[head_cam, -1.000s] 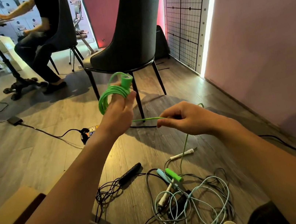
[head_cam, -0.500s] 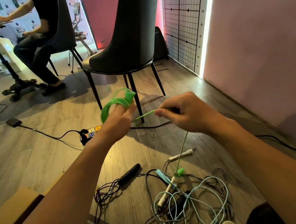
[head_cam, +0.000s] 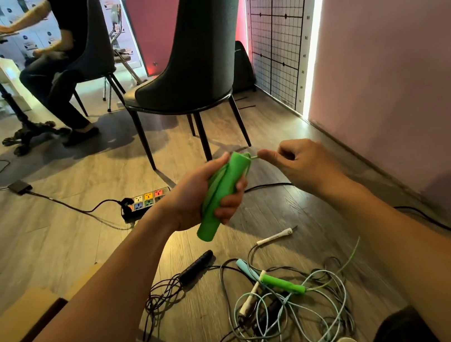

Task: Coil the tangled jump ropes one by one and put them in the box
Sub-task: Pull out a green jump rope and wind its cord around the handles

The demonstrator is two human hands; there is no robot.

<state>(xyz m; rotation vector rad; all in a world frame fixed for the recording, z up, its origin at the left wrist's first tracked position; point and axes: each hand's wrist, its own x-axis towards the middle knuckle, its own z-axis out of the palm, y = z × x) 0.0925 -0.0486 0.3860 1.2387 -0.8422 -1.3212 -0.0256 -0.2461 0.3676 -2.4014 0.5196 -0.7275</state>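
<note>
green rope (head_cam: 230,173): coils and one handle gripped in left hand (head_cam: 193,197), above floor | right hand (head_cam: 302,165) pinched cord beside handle top | advice: keep cord taut, loops even, ease far handle (head_cam: 283,283) from pile (head_cam: 249,299) | box (head_cam: 20,312) near left

Head-worn camera faces forward and down (near).

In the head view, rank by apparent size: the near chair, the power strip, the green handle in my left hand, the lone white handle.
1. Chair.
2. Green handle in the left hand, though nearness to the camera inflates it.
3. Power strip.
4. White handle.
</note>
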